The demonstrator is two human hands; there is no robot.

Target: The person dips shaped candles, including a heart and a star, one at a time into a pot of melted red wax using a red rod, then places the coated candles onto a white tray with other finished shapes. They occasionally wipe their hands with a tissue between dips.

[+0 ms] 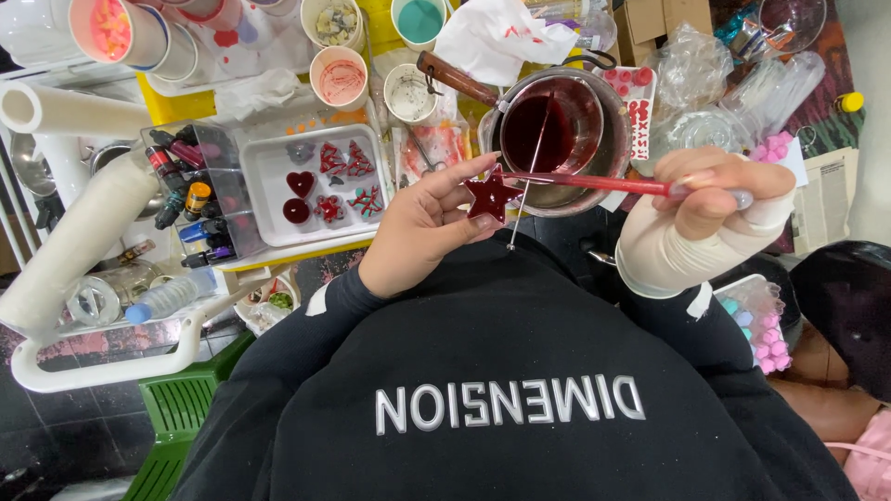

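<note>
From above the person's chest, the left hand (422,227) is raised palm-up over the black sweatshirt (501,371), its fingertips pinched together on a dark red star (490,196). The star is flat and glossy, held just in front of the small pot (557,139), below its near rim. The right hand (710,199), wrapped at the wrist in a pale cuff, has its fingers closed around a thin red stick (594,183) that runs level toward the star, its far end touching or almost touching the star's upper point. A thin metal rod (529,172) leans out of the pot and crosses that stick. The pot holds a dark red liquid and has a wooden handle pointing up and left. To the left of the left hand lies a white tray (269,172) with red hearts and other small red shapes in it. Paper cups (339,76) with coloured residue stand beyond the tray.
</note>
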